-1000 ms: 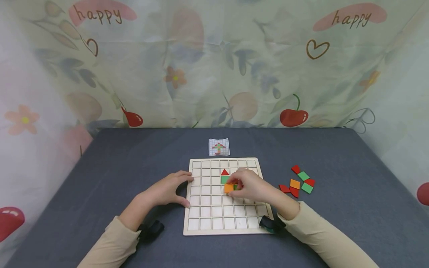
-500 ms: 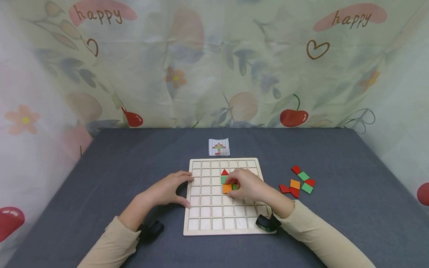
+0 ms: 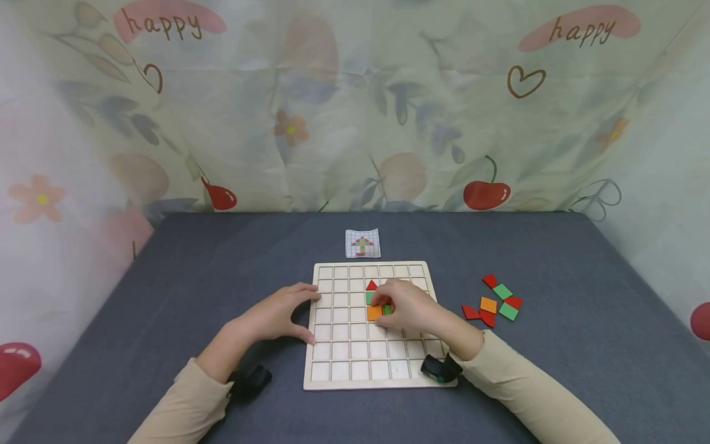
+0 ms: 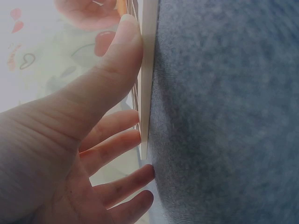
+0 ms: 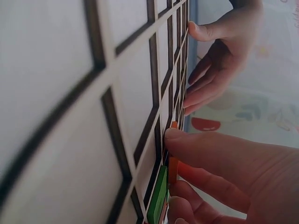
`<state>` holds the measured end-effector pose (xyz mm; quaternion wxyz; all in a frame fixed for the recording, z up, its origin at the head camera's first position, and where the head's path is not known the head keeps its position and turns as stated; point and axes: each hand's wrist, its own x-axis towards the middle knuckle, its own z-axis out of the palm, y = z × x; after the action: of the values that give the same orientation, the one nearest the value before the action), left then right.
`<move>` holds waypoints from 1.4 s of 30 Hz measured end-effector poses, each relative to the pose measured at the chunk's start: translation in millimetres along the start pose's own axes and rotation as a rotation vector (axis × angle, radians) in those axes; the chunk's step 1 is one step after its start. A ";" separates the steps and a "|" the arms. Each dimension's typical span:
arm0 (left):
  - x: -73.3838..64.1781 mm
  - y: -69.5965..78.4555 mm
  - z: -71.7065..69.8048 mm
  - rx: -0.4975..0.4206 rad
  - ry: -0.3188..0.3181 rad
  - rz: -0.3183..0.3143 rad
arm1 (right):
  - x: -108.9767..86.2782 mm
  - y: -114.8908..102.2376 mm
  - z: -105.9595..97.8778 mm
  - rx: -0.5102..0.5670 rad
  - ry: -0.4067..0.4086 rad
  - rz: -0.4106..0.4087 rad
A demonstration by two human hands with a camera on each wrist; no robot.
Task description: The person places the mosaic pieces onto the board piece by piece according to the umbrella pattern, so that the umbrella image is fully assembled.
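My right hand [image 3: 407, 305] pinches an orange square tile [image 3: 374, 313] between thumb and fingers, over the middle of a pale wooden grid board [image 3: 359, 370]. In the right wrist view, the orange tile [image 5: 173, 170] stands close over the grid, beside a green tile [image 5: 157, 196] in a neighbouring cell. Above it on the board are a green square tile [image 3: 370, 298] and a red triangle tile [image 3: 371, 285]. My fingers hide part of that row. My left hand [image 3: 277, 313] rests at the board's left edge, thumb and fingertips touching the rim with fingers extended.
A small printed pattern card [image 3: 363, 243] lies beyond the board. Several loose tiles are to the right, among them an orange square [image 3: 488, 305], a green square [image 3: 508, 312] and a red piece [image 3: 470, 312]. A dark cloth [image 3: 222, 259] covers the table; a patterned curtain hangs behind.
My right hand has shifted slightly left with the orange tile, which now lines up under the green tile and red triangle. The left hand and loose tiles keep their places.
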<state>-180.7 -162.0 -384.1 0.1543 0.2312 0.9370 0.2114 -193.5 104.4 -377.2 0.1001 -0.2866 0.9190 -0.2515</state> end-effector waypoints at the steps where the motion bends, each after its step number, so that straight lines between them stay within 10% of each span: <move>1: 0.0 0.2 -0.1 -0.002 0.000 -0.001 | 0.0 -0.1 0.1 -0.002 -0.001 -0.002; 18: 0.2 0.8 -0.2 0.005 -0.004 -0.010 | -10.8 19.3 -28.0 0.073 0.034 0.058; 42: -0.5 2.8 -0.6 0.011 -0.006 -0.021 | -77.4 122.6 -94.2 0.087 0.064 0.300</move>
<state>-179.5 -160.2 -382.1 0.1578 0.2231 0.9401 0.2038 -219.6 274.2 -357.4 0.1196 -0.1334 0.9424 -0.2824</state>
